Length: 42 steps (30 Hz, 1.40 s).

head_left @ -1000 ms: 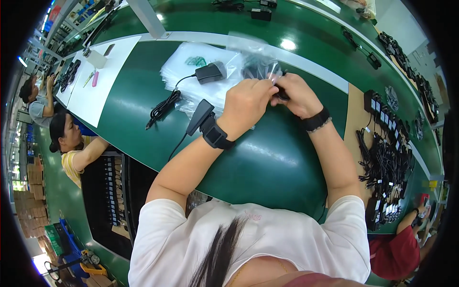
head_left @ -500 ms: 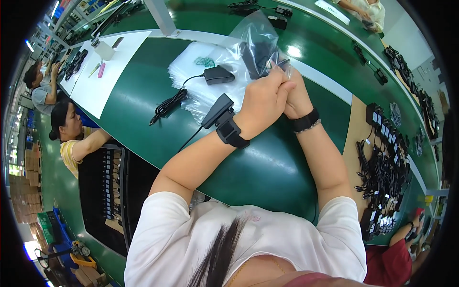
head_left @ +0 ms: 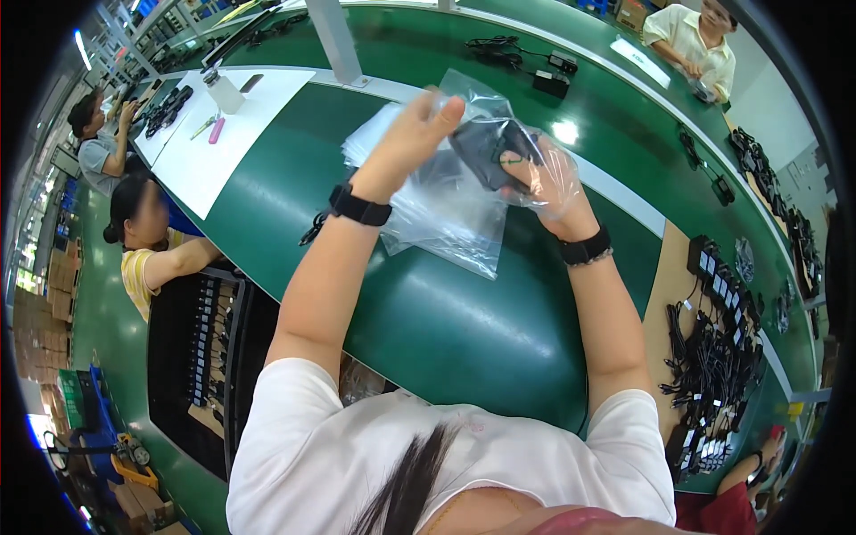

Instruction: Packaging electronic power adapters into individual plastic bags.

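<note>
My left hand (head_left: 412, 143) is raised above the green table (head_left: 464, 330) and pinches the top edge of a clear plastic bag (head_left: 450, 209). My right hand (head_left: 546, 176) is inside the bag and grips a black power adapter (head_left: 486, 147), seen through the plastic. The bag hangs down between my hands, its lower corner near the table. Both wrists wear black bands. A stack of clear bags (head_left: 370, 138) lies on the table behind my left hand.
A tray of black adapters and cables (head_left: 718, 348) stands at my right. More adapters with cords (head_left: 526, 62) lie on the far belt. A white mat (head_left: 218, 134) with small tools is at the left. Other people sit at the left and far right.
Both hands have lifted off the table with the bag. The adapter, held at the bag's mouth before, is now inside it with my right hand.
</note>
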{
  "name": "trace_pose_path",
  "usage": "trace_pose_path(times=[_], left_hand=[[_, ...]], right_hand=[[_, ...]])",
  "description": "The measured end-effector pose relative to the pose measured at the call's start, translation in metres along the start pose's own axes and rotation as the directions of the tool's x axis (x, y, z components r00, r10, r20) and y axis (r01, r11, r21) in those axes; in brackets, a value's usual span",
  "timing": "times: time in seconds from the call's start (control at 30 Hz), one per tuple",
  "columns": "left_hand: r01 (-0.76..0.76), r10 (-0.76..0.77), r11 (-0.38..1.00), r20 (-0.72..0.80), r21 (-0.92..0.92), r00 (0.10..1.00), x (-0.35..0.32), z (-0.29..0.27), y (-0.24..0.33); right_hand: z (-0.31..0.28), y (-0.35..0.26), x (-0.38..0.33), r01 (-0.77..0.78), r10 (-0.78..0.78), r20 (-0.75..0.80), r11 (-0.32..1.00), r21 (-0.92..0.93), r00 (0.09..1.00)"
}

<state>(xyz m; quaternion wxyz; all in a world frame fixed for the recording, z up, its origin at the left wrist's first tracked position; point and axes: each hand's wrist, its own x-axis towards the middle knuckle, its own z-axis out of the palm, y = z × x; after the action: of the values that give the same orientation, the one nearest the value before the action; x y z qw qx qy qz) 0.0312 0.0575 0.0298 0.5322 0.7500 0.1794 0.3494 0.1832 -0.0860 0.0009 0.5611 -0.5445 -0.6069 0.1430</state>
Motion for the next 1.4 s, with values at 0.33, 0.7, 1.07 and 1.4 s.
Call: trace_pose_path(times=[0.33, 0.7, 1.07, 1.4], left_hand=[[-0.005, -0.020, 0.997, -0.325, -0.075, 0.945, -0.036, 0.063, -0.037], [0.218, -0.202, 0.751, 0.098, -0.623, 0.975, -0.038, -0.001, -0.029], [0.207, -0.269, 0.630, 0.040, -0.749, 0.962, -0.050, -0.004, -0.043], [0.323, -0.280, 0.431, 0.215, -0.843, 0.935, -0.058, 0.008, -0.034]], right_hand=[[0.061, 0.001, 0.006, -0.179, 0.301, -0.212, 0.872, 0.456, 0.930], [0.058, 0.002, 0.015, -0.183, 0.192, -0.096, 0.979, 0.094, 0.977], [0.055, 0.014, 0.014, 0.036, 0.001, 0.204, 0.983, -0.180, 0.979], [0.064, -0.010, 0.009, -0.267, 0.253, -0.216, 0.963, -0.036, 0.943]])
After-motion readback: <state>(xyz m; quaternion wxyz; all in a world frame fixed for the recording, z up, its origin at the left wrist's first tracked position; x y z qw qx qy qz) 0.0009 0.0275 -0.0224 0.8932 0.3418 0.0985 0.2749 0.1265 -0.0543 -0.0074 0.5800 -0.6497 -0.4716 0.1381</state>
